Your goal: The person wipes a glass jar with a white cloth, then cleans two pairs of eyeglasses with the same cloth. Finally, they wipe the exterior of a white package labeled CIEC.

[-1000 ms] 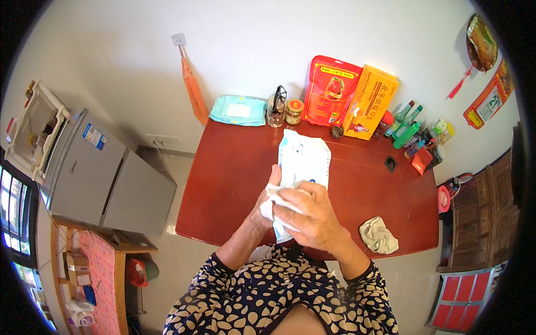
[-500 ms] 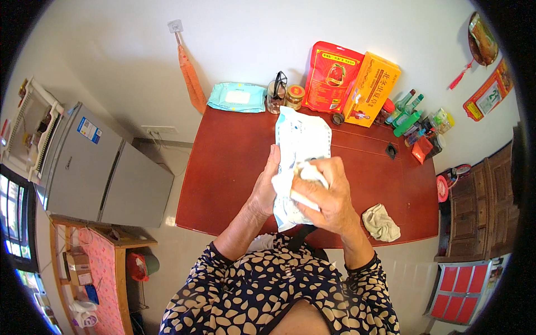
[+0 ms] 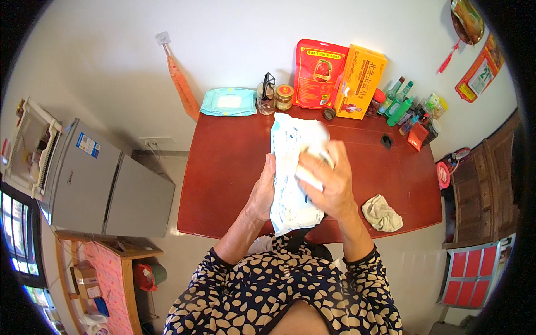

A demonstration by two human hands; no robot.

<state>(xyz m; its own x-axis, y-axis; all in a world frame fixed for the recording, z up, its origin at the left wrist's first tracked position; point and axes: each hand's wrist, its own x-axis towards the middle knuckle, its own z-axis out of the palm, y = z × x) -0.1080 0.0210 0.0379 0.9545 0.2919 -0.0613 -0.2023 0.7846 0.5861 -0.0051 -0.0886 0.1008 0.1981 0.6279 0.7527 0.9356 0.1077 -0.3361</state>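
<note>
My left hand [image 3: 260, 194] grips the left edge of a soft white and pale-blue wipes pack [image 3: 283, 170], its thumb pointing up along the side. The pack is held up above the near part of the table, tilted slightly. Over the pack's front, my right hand [image 3: 333, 183] is closed on a crumpled white wipe [image 3: 310, 177], which is partly hidden by the fingers and blurred. The wipe lies against the upper middle of the pack. On the table right of my right hand rests a crumpled grey-white cloth [image 3: 382, 214].
Along the back of the red-brown table [image 3: 223, 167] stand a turquoise wipes pack [image 3: 229, 102], a glass with spectacles [image 3: 266, 100], a jar [image 3: 284, 99], a red pouch [image 3: 319, 75], a yellow box [image 3: 360, 84] and several bottles [image 3: 397, 106]. A grey fridge [image 3: 89, 167] stands at left.
My right hand has moved a little up and to the right over the pack with the wipe, uncovering more of the pack's lower front. My left hand keeps its hold.
</note>
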